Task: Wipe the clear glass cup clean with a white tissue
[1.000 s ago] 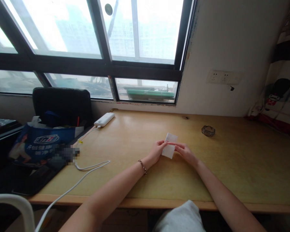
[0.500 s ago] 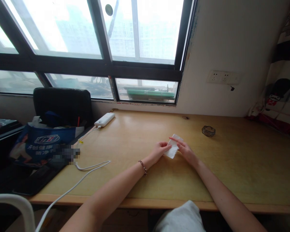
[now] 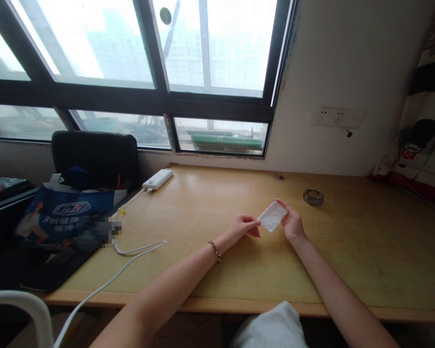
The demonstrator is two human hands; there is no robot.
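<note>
A small folded piece of white paper or tissue (image 3: 272,216) is held up over the wooden table (image 3: 210,203). My left hand (image 3: 244,226), with a beaded bracelet on its wrist, pinches the lower left corner between thumb and fingers. My right hand (image 3: 292,221) grips the right side, with fingers along the top right edge and partly behind it. The tissue lies flat between both hands, tilted, its edge on the right slightly uneven.
A dark ring-shaped object (image 3: 313,197) sits at the back right. A white power bank (image 3: 158,180) with a white cable (image 3: 119,273) is on the left. Beyond the left edge are a blue bag (image 3: 70,212) and a black chair (image 3: 94,154).
My right hand has moved right and turned, now holding the tissue's right side. The tissue has shifted up and right, and my left hand grips only its corner.
</note>
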